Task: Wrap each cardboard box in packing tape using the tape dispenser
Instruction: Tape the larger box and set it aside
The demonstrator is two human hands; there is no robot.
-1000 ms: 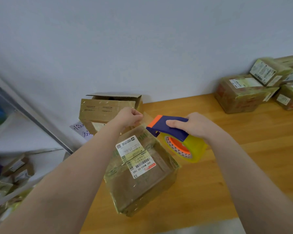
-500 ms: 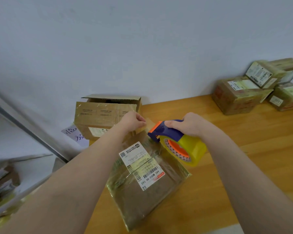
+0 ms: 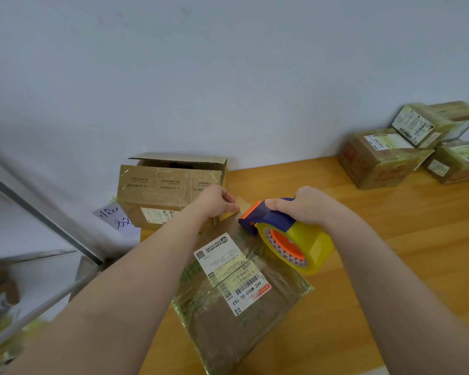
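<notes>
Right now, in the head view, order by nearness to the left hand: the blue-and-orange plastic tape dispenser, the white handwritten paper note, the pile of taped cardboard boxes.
1. Blue-and-orange plastic tape dispenser, just right of the left hand.
2. White handwritten paper note, left, by the wall.
3. Pile of taped cardboard boxes, far right.

The cardboard box (image 3: pixel 241 307) lies on the table (image 3: pixel 390 266) nearer than both hands, its far edge gripped by the left hand (image 3: pixel 214 201). The tape dispenser (image 3: pixel 284 234) is held in the right hand (image 3: pixel 309 205), over the box's far right corner. Behind the left hand a second box (image 3: pixel 168 190) stands against the wall, a paper note (image 3: pixel 114 216) to its left. A pile of boxes (image 3: pixel 385 158) sits well right of the right hand
</notes>
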